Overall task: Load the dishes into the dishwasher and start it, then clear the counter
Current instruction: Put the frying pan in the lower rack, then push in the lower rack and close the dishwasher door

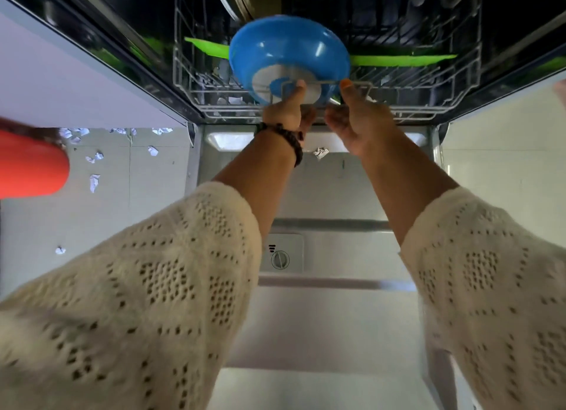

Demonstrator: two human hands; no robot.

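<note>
Blue bowl stands on edge in lower rack, near front rail; plastic by look, likely light, stiff, slick when wet; rim the best hold; left hand and right hand curl on rail.

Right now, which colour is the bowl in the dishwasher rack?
Blue, with a white base; the head view shows the bowl.
</note>
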